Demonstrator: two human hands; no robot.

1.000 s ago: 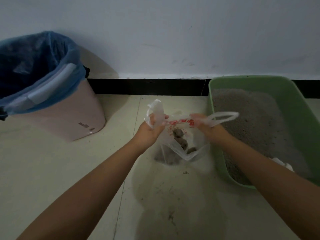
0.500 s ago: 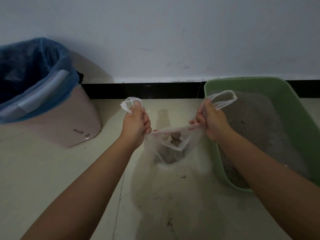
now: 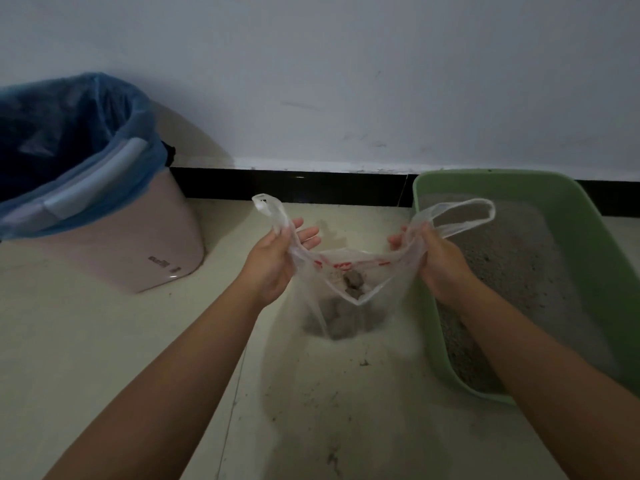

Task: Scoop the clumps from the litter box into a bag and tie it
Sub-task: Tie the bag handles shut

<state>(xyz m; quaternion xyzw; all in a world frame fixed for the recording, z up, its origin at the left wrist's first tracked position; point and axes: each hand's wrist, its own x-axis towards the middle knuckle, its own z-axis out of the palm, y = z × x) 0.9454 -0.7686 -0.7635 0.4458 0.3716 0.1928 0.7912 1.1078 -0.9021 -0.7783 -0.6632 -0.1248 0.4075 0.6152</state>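
Observation:
A thin clear plastic bag (image 3: 349, 306) with red print hangs between my hands just above the floor. Grey clumps (image 3: 353, 284) lie at its bottom. My left hand (image 3: 273, 261) pinches the bag's left handle (image 3: 270, 209), whose loop sticks up above it, while the other fingers are stretched out. My right hand (image 3: 438, 261) grips the right handle (image 3: 464, 216), whose loop reaches over the litter box. The bag's mouth is stretched open between the two hands. The green litter box (image 3: 588, 237), filled with grey litter (image 3: 512, 271), stands at the right against the wall.
A pink waste bin (image 3: 138, 251) with a blue liner (image 3: 69, 140) stands at the left by the wall. The pale tiled floor (image 3: 104, 341) has scattered litter grains and dirt in front of the bag. A black skirting board (image 3: 294, 185) runs along the white wall.
Both hands have lifted and spread, so the handles stand out wider and the bag's mouth gapes more. My left hand has loosened from a fist into a pinch with fingers extended.

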